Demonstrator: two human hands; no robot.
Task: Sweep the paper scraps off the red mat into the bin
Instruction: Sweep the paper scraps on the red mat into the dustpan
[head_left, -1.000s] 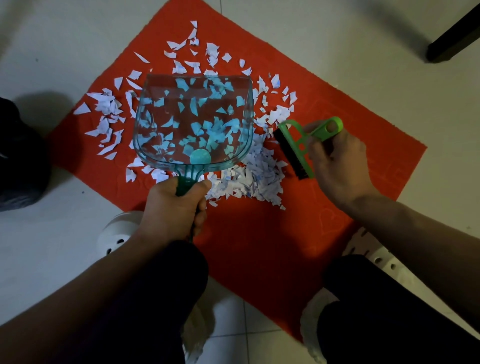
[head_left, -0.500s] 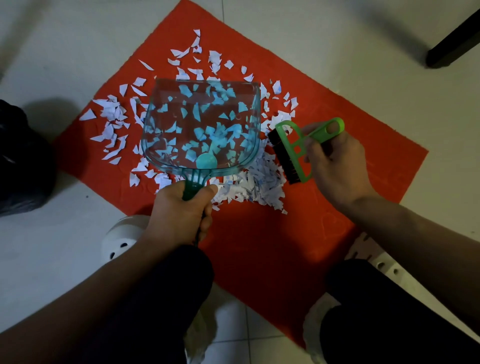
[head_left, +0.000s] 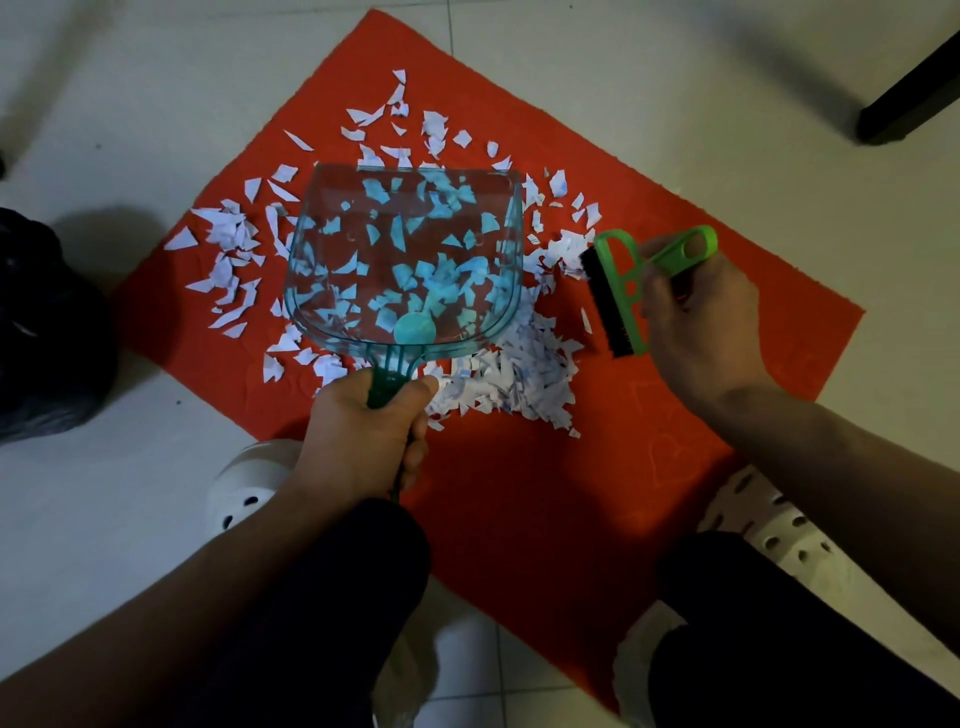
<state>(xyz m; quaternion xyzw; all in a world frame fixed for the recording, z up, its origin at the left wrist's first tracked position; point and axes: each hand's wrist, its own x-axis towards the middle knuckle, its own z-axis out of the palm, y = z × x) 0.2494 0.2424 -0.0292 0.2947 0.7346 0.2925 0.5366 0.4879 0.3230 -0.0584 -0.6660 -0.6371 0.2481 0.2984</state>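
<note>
Two tools are held over the red mat (head_left: 649, 467): the handle of a clear teal dustpan (head_left: 402, 260) is gripped in the clenched left hand (head_left: 363, 431), and a green hand brush (head_left: 623, 291) is grasped by the right hand (head_left: 696, 322) with the fingers wrapped round its looped handle. Compared with a second ago, the brush has been drawn a little to the right, away from the heap, and a gap of bare mat is now seen between the bristles and the paper scraps (head_left: 519, 374); the dustpan is held much where it was. This is judged as a wind-up for the next stroke, not as progress: whether the scraps seen through the pan lie in it or beneath it cannot be told, and most of the paper is still left on the mat.

The scraps are spread from the far corner of the mat down to a dense pile just beside the left hand. A few lie close to the left edge, so an outward stroke there could push them onto the floor tiles (head_left: 104, 493). A dark bag (head_left: 41, 332), judged to be the bin, is placed just off the mat's left corner. Open mat is available to the right and near side for brush travel, bounded by the knees and white shoes (head_left: 244, 488).
</note>
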